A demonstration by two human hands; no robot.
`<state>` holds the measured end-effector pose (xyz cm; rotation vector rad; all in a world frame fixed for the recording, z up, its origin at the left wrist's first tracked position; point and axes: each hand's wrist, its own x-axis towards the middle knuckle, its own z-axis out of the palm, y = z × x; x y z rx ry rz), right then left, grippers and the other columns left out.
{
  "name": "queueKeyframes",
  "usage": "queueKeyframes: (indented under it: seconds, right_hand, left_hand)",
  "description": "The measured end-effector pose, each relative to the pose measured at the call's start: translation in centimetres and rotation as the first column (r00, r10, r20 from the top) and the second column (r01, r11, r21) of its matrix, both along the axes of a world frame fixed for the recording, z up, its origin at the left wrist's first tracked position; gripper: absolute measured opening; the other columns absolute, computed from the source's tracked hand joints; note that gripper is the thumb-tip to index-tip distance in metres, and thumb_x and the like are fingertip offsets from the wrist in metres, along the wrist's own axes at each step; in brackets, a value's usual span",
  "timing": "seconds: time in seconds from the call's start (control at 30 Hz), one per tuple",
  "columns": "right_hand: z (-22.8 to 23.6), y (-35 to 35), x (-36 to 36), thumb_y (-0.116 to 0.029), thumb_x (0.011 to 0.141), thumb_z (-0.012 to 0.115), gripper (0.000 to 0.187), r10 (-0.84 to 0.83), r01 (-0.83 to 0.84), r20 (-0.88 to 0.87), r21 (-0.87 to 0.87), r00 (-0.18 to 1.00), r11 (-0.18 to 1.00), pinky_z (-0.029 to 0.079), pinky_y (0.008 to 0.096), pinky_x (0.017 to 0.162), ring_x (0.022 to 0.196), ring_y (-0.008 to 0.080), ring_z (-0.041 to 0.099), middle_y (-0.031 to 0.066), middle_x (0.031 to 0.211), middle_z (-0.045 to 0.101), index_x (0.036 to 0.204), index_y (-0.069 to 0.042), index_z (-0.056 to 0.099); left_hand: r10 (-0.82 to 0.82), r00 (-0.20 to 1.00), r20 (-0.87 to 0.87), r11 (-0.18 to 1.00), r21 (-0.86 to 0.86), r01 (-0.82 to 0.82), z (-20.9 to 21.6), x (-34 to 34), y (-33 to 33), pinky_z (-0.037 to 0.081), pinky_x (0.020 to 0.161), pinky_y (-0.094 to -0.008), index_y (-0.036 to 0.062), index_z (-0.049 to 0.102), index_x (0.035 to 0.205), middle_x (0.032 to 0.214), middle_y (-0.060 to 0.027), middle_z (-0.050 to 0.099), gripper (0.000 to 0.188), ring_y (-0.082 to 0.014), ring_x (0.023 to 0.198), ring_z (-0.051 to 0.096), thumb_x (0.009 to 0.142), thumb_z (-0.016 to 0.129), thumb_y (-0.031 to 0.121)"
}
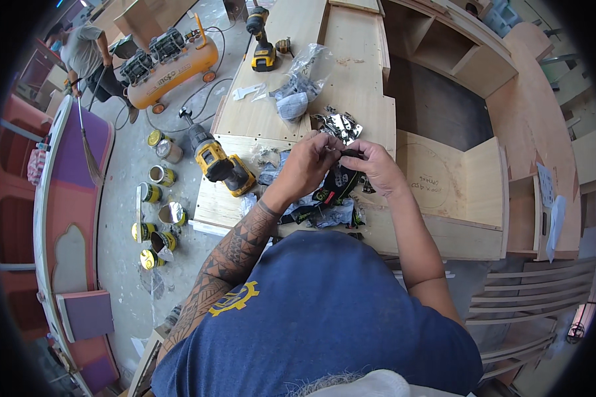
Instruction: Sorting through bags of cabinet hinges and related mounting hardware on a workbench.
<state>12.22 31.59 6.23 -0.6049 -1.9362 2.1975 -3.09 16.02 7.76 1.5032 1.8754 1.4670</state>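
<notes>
Over the plywood worktop, my left hand and my right hand meet with fingers pinched together. Between their fingertips is the upper edge of a black, limp item with green and red markings; whether it is a glove or a packet I cannot tell. It hangs down over crumpled grey plastic wrappers. Just beyond my fingers lies a pile of shiny metal hinges. A clear plastic bag with grey wrapped contents sits farther off.
A yellow-and-black cordless drill lies left of my left forearm; another drill stands at the far end. Open wooden cabinet parts are on the right. On the floor are paint cans and an orange air compressor. A person holds a broom.
</notes>
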Motion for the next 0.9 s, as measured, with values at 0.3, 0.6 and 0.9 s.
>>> queueKeyframes:
  seconds: [0.3, 0.6, 0.9]
  right_hand:
    - [-2.5, -3.3, -2.8, -0.009, 0.098, 0.078, 0.015, -0.335, 0.324, -0.309, -0.089, 0.89, 0.942, 0.055, 0.0238, 0.08, 0.087, 0.0052, 0.066, 0.0002, 0.098, 0.074, 0.108, -0.001, 0.073]
    - [-3.7, -3.2, -3.3, -0.014, 0.101, 0.076, 0.021, -0.52, 0.511, -0.264, -0.106, 0.812, 0.853, 0.055, 0.0247, 0.08, 0.086, 0.0052, 0.065, 0.001, 0.1, 0.075, 0.114, 0.002, 0.074]
    - [-4.5, -3.4, -3.3, -0.014, 0.094, 0.082, 0.019, -0.505, 0.609, -0.35, 0.339, 0.789, 0.717, 0.052, 0.0306, 0.077, 0.084, 0.0124, 0.065, 0.0049, 0.092, 0.072, 0.096, 0.002, 0.074]
  left_hand:
    - [0.171, 0.913, 0.371, 0.984, -0.104, -0.143, 0.0, 0.1, -0.9, 0.043, 0.063, -0.0286, -0.0018, 0.059, 0.129, 0.079, 0.0022, 0.048, 0.031, -0.0099, 0.068, 0.045, 0.102, 0.067, 0.01]
    - [0.085, 0.979, 0.187, 0.987, -0.147, -0.057, 0.0, 0.0, -1.5, 0.056, 0.074, -0.0347, -0.002, 0.059, 0.122, 0.094, -0.013, 0.073, 0.021, -0.0226, 0.081, 0.072, 0.104, 0.061, 0.009]
    - [0.159, 0.985, -0.065, 0.979, -0.12, -0.166, -0.9, 0.3, -0.9, 0.061, 0.073, -0.0411, -0.0017, 0.064, 0.115, 0.09, -0.0185, 0.078, 0.019, -0.0337, 0.087, 0.079, 0.102, 0.067, 0.013]
